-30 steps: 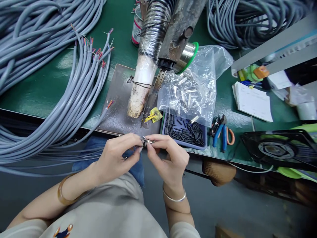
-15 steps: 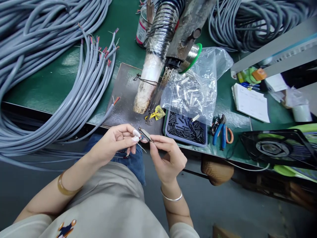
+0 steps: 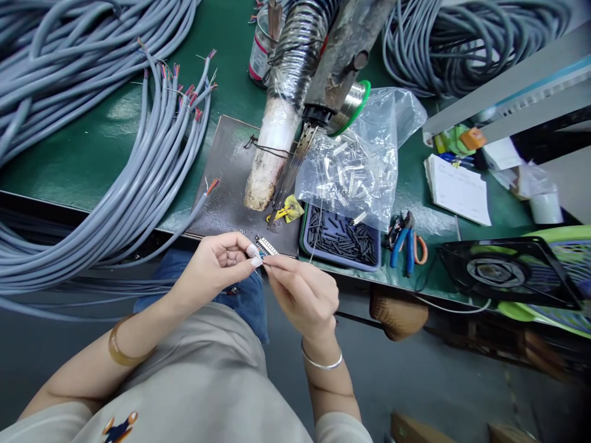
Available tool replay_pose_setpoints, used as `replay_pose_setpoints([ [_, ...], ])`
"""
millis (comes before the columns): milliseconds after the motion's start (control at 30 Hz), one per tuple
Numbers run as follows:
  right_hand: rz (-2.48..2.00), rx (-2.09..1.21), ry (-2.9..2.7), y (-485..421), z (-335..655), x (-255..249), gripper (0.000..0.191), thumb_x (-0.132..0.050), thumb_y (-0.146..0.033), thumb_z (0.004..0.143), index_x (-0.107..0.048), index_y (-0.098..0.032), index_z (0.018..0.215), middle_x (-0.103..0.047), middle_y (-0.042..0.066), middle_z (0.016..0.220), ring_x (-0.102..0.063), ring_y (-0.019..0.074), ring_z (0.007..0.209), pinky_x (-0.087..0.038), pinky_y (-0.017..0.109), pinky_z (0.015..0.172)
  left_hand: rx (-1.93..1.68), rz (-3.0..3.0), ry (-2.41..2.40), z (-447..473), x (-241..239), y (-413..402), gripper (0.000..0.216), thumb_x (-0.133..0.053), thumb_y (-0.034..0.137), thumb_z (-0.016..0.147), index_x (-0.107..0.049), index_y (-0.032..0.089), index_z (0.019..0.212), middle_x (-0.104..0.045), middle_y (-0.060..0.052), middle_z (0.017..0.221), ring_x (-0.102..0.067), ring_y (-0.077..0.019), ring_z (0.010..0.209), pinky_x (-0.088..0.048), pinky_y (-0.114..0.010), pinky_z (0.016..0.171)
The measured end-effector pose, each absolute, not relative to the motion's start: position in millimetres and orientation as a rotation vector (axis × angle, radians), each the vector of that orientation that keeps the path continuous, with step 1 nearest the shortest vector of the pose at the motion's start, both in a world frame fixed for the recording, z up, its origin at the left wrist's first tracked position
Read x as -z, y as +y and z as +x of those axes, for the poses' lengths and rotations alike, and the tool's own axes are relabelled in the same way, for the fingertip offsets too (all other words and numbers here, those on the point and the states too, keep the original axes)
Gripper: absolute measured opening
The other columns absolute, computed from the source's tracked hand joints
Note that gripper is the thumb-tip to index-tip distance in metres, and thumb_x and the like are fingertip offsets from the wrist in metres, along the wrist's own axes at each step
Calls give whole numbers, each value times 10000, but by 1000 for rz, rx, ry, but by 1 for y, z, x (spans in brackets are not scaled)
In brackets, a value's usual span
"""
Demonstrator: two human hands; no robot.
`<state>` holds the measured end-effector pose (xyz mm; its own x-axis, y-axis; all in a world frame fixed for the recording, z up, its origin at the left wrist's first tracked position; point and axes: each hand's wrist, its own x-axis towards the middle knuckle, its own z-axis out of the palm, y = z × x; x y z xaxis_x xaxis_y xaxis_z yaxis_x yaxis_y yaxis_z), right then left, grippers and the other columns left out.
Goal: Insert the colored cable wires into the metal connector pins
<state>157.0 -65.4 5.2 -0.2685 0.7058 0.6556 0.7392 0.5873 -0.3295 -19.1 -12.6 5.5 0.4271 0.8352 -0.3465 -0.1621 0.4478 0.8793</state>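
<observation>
My left hand (image 3: 219,261) is closed in a pinch at the near edge of a small metal multi-pin connector (image 3: 268,246). Short coloured wires show along the connector's side, partly hidden by the fingertips. Right beside it, my right hand (image 3: 305,289) pinches a thin pale wire (image 3: 261,259), its fingertips almost meeting the left ones. A thin light strand (image 3: 316,237) sticks up behind the right hand, over the edge of the tray. Both hands are held at the table's front edge, above my lap.
Grey cables (image 3: 138,166) with stripped ends fill the left. A soldering fixture (image 3: 295,166) and white-tipped duct (image 3: 265,166) hang over a dark board (image 3: 221,166). Rightward lie a bag of connectors (image 3: 346,166), a tray of black sleeves (image 3: 339,261), pliers (image 3: 406,246) and a fan (image 3: 503,271).
My right hand has let go of the connector's end, moved left, and now pinches a thin wire. The connector has turned slightly, showing its bright metal side. The whole view has shifted slightly.
</observation>
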Motion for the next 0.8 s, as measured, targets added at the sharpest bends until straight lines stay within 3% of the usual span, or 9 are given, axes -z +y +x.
replay_pose_setpoints([
  [167,-1244,10,-1638,-66,159,2,201,-691,-40,894,-640,-220,968,-775,16,865,-758,142,768,-626,252,665,-778,880,925,-17,-6,-11,215,-849,234,693,-665,143,755,-602,26,642,-474,-55,529,-382,-167,491],
  [467,-1274,6,-1759,-56,146,13,194,-679,-37,908,-606,-215,935,-813,82,1019,-792,157,916,-652,258,789,-987,963,981,-11,-2,-8,151,-807,146,715,-659,150,750,-708,-1,758,-655,-89,706,-546,-180,707],
  [800,-1266,15,-1696,-47,143,15,221,-682,-36,886,-571,-227,902,-811,97,1071,-794,161,925,-661,255,779,-1216,1265,1135,2,-1,-6,104,-725,110,749,-640,166,722,-729,-10,811,-617,-81,643,-445,-160,527],
])
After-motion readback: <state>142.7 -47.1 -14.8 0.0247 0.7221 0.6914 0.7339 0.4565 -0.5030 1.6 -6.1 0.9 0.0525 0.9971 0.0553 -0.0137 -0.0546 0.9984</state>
